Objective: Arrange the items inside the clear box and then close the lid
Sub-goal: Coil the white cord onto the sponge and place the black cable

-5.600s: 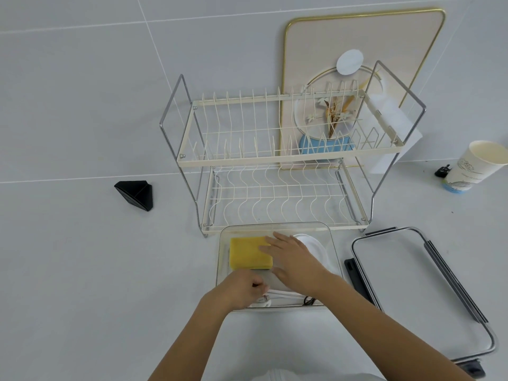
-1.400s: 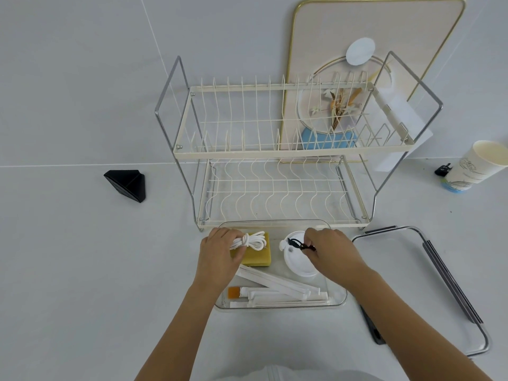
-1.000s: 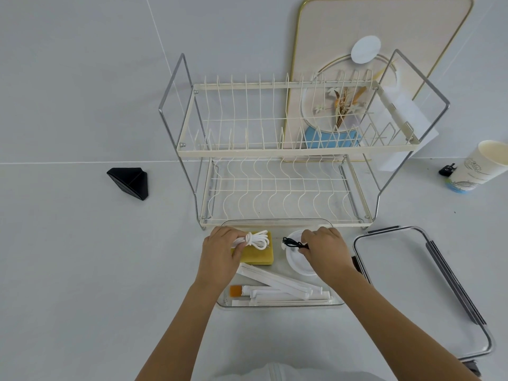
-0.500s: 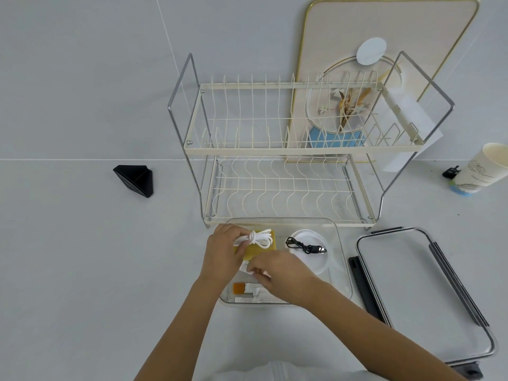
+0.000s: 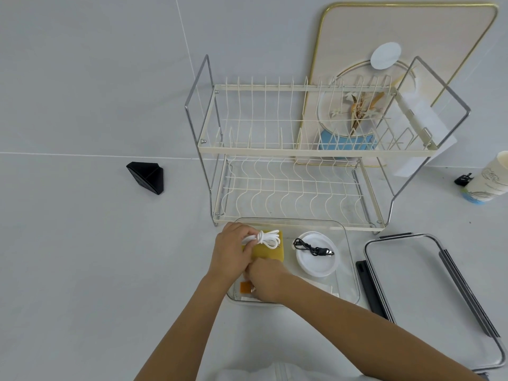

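My left hand (image 5: 231, 253) pinches the white cord (image 5: 265, 238) on the sponge (image 5: 270, 251) at the box's (image 5: 349, 259) far left corner. My right hand (image 5: 265, 280) reaches into its near left corner, fingers hidden. The lid (image 5: 420, 292) lies right of the box.

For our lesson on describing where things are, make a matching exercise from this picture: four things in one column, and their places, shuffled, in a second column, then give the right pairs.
Things
1. white cord
2. black cable
3. lid
4. paper cup

Places
A. on the table, right of the clear box
B. on the yellow sponge, held by the left hand
C. at the far right edge, beyond the dish rack
D. on the white round lid inside the box

Pairs: 1-B, 2-D, 3-A, 4-C
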